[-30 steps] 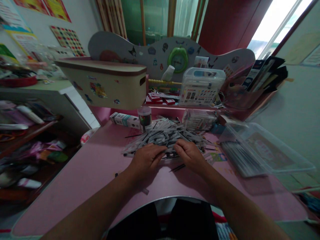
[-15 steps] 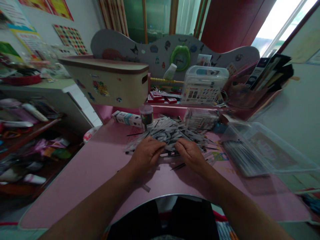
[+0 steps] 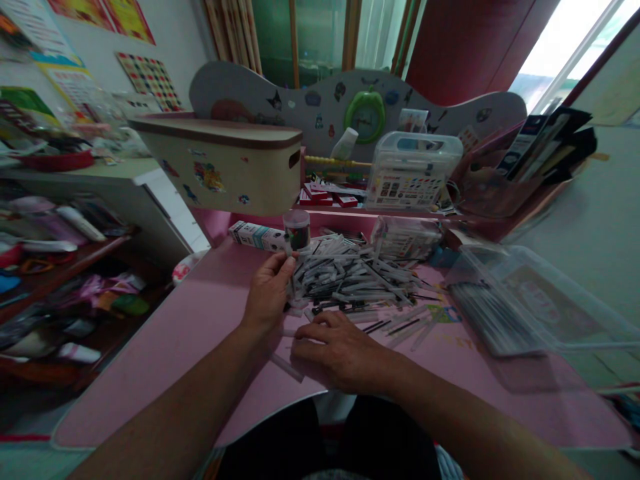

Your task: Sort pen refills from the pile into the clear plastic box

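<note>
Pen refills (image 3: 350, 277), thin whitish tubes with dark tips, lie in a loose, spread-out heap on a pink desk (image 3: 190, 333), with strays fanning toward the person. The left hand (image 3: 270, 290) is raised at the heap's left side, its thumb and fingers pinching a single refill (image 3: 289, 263) that stands nearly upright, just in front of a small lidded plastic cup (image 3: 297, 230). The right hand (image 3: 340, 343) lies low on the desk, close to the left hand but not touching it, with its fingers (image 3: 313, 328) resting near the heap's front edge among the scattered strays. One loose refill (image 3: 287, 367) lies on the pink surface just under the right hand's little-finger side. Behind the heap, a white carton (image 3: 257, 235) lies on its side next to the cup, and a transparent plastic packet (image 3: 405, 237) sits at the far right of the pile. To the right, a transparent plastic box (image 3: 500, 300) holds a neat bundle of refills (image 3: 480, 313). Farther back stand a stickered wooden box (image 3: 220, 163), a transparent carrying case (image 3: 413, 170), some red-and-white cartons (image 3: 320, 195) and a green clock (image 3: 365, 117).
</note>
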Action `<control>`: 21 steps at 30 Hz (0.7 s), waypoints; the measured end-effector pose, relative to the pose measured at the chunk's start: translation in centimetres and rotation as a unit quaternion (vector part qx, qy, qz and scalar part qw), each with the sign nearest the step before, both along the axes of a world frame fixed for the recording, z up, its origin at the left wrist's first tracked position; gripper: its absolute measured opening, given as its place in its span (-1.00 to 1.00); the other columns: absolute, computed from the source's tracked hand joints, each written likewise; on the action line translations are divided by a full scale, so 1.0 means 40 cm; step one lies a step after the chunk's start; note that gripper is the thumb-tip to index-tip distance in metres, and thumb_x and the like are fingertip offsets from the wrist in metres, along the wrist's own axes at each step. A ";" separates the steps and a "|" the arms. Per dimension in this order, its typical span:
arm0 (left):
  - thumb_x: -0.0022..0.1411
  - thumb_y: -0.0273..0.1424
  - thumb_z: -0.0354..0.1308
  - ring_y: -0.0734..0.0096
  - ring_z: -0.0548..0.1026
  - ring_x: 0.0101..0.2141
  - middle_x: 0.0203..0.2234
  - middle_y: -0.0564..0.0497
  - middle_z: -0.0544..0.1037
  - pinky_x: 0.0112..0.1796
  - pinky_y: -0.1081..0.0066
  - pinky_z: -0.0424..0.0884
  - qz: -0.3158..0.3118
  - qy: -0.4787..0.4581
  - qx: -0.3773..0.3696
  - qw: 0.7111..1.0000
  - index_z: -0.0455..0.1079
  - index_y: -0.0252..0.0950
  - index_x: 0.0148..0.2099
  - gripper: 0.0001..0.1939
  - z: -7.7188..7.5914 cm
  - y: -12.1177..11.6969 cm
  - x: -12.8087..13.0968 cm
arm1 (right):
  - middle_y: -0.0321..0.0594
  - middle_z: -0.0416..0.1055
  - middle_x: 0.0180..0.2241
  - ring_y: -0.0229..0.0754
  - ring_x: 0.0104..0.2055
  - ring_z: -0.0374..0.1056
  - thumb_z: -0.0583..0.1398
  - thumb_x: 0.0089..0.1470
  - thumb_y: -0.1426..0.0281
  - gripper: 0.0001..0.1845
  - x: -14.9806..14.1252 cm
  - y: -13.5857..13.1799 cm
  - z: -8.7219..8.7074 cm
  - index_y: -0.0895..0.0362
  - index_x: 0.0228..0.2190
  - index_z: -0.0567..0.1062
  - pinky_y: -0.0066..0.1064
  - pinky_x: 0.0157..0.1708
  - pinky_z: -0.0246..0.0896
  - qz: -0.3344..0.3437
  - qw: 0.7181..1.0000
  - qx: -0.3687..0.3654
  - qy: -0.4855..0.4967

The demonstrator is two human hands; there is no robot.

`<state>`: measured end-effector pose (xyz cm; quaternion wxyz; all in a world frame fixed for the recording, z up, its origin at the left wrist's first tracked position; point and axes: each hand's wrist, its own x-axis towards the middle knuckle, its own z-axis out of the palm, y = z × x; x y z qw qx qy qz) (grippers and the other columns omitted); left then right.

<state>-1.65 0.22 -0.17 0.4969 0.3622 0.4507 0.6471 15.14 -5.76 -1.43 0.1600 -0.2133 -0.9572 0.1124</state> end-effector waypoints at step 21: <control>0.20 -0.39 0.23 0.50 0.55 -0.48 -0.42 0.04 0.59 -0.55 0.62 0.39 -0.021 -0.049 -0.067 0.996 0.33 -0.28 -0.20 -0.85 -0.023 -0.006 0.014 | -0.15 0.34 -0.29 -0.12 -0.21 0.24 0.10 0.14 0.53 -0.86 0.039 0.026 -0.014 0.17 -0.26 0.43 -0.32 -0.21 0.15 -0.144 0.971 -0.039 0.185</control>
